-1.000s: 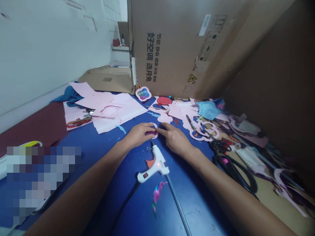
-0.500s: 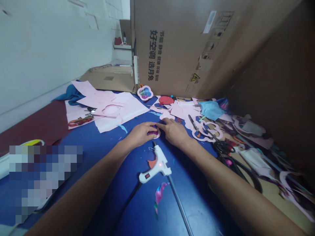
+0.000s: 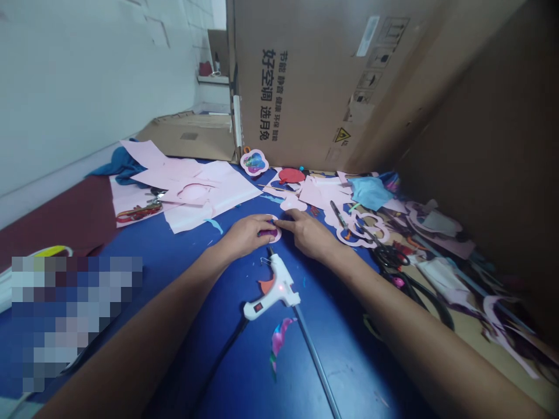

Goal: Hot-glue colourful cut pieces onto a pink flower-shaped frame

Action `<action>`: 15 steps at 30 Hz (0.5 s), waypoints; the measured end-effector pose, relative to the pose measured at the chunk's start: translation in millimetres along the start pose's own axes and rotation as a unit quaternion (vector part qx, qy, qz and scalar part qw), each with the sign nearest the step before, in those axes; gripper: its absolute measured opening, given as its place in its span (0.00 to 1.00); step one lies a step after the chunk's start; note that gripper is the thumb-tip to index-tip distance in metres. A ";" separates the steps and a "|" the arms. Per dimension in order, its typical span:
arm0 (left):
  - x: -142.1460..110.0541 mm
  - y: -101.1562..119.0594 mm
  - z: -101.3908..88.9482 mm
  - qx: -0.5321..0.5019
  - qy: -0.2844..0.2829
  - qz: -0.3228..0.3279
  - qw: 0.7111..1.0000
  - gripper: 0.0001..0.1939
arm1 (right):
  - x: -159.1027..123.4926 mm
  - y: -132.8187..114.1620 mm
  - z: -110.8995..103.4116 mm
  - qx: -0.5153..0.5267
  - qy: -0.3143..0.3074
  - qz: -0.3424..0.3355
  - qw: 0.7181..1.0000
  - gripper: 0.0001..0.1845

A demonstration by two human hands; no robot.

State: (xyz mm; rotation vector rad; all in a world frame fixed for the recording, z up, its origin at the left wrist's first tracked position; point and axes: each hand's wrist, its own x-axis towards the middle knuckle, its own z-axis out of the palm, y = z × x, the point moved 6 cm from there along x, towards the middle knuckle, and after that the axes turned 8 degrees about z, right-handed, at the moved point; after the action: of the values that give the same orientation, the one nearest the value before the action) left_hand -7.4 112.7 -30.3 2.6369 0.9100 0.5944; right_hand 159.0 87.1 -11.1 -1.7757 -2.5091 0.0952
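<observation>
A small paper cutout [image 3: 276, 235] with a pale pink border and a shiny purple middle lies on the blue table, partly covered by my fingers. My left hand [image 3: 245, 237] rests over its left side, with fingers and thumb closed around it. From the right, my right hand [image 3: 309, 234] stretches its index finger to the cutout's edge and touches it; the other fingers are partly hidden. Just below, a white hot glue gun [image 3: 279, 285] with an orange trigger lies on its side, its nozzle close to the cutout. A shiny pink and blue scrap [image 3: 279, 343] is beneath it.
Pink paper sheets [image 3: 218, 192] lie at the back left. A finished-looking flower-shaped piece [image 3: 254, 163] leans by the large cardboard box [image 3: 314, 87]. Black scissors [image 3: 391, 256], a marker [image 3: 338, 214] and pink offcuts [image 3: 454, 233] crowd the right side. A long glue stick [image 3: 317, 361] extends from the gun.
The view shifts slightly sideways and back. Both hands stay at the cutout with only slight finger movement, and the glue gun keeps its place on the table.
</observation>
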 end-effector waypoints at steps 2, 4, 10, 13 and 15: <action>0.1 0.4 -0.6 -0.003 0.004 0.003 1.000 0.15 | -5.3 1.3 0.3 0.014 0.001 -0.009 1.000 0.36; -0.3 0.3 -0.8 -0.007 0.008 0.006 1.000 0.15 | -12.0 3.4 0.7 0.035 0.008 -0.020 0.999 0.36; -2.0 -0.9 0.2 -0.012 0.011 0.007 1.000 0.15 | -27.5 28.0 -8.8 0.153 0.109 0.042 0.981 0.29; -1.9 -1.4 0.8 -0.013 0.006 0.001 1.000 0.15 | -34.0 28.2 -29.3 0.210 0.149 0.066 0.964 0.24; -1.5 -1.6 0.5 -0.013 0.006 -0.003 1.000 0.15 | -51.5 16.4 -44.2 0.253 0.163 0.072 0.951 0.21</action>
State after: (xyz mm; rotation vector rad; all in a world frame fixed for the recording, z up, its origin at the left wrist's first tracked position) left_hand -9.2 112.9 -31.8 2.6094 0.9067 0.6161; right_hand 195.5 44.5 30.5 -1.5971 -1.9039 0.3815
